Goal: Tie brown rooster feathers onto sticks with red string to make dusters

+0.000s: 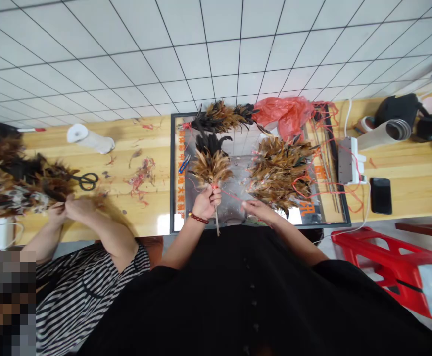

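My left hand [207, 201], with a beaded bracelet at the wrist, is closed around the base of a feather duster [211, 165]. Its brown and black feathers point away from me, and a thin stick [216, 220] sticks out below my fingers. Red string [231, 196] runs from the binding at the feather base toward my right hand [257, 208], whose fingers are pinched on it. Just beyond my right hand lies a pile of brown feathers [280, 173]. Blue thread snips [184, 163] rest to the left of the duster.
A glass-topped black frame [173, 198] lies on the wooden table under the work. Behind are more feathers [223, 117] and a red plastic bag [284, 116]. A power strip [348, 160] and phone [381, 196] lie right. At left, a co-worker's hands [69, 208] handle feathers near black scissors [86, 181].
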The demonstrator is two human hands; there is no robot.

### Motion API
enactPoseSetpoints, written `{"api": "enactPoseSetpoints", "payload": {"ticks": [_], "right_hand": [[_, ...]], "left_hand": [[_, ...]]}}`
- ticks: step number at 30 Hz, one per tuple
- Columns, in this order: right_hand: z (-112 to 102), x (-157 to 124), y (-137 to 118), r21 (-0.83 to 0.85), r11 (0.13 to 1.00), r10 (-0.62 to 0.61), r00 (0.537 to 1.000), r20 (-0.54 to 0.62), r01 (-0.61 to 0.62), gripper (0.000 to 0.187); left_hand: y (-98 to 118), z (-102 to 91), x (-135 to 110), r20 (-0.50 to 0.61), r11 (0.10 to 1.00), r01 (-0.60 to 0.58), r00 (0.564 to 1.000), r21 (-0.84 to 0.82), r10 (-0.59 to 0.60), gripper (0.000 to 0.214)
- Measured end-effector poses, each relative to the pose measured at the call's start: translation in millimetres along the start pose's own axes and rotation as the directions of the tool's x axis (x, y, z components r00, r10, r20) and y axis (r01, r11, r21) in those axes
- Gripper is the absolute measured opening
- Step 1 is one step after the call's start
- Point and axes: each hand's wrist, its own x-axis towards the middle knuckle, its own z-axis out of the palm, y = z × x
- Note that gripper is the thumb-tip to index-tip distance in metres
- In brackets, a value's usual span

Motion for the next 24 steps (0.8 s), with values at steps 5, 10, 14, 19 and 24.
{"api": "enactPoseSetpoints", "payload": {"ticks": [5,10,14,19,24], "right_hand": [[-73,60,-47,-0.625,0.768,-0.445,0.819,-0.362,0.140,0.020],[-109,119,-67,-0.935,0.331,-0.591,0.743,-0.314,-0.131,0.032],[-113,138,-60,-0.958,0.245,-0.531,0.806,-0.260,-0.148,0.030],[-109,113,-69,-0.905,0.405,-0.619,0.767,-0.166,0.131,0.031],[-74,61,-98,-0.597,0.514,-0.589,0.759,0.276,0.616,0.032]], "left_hand": [[1,-5.2,1,0.004,0.999,-0.039,0.999,-0.032,0.039,0.019],[-10,4.4,1,0.015,0.996,-0.080,0.997,-0.039,0.080,0.020],[-13,9.1,-1,-0.005,0.994,-0.049,0.999,-0.101,0.048,0.019],[-11,6.3,-4,0.019,0.979,-0.031,0.999,-0.201,0.036,0.014],[-9,12.5,6,0.007,0.990,-0.002,1.000,-0.139,0.003,0.014]]}}
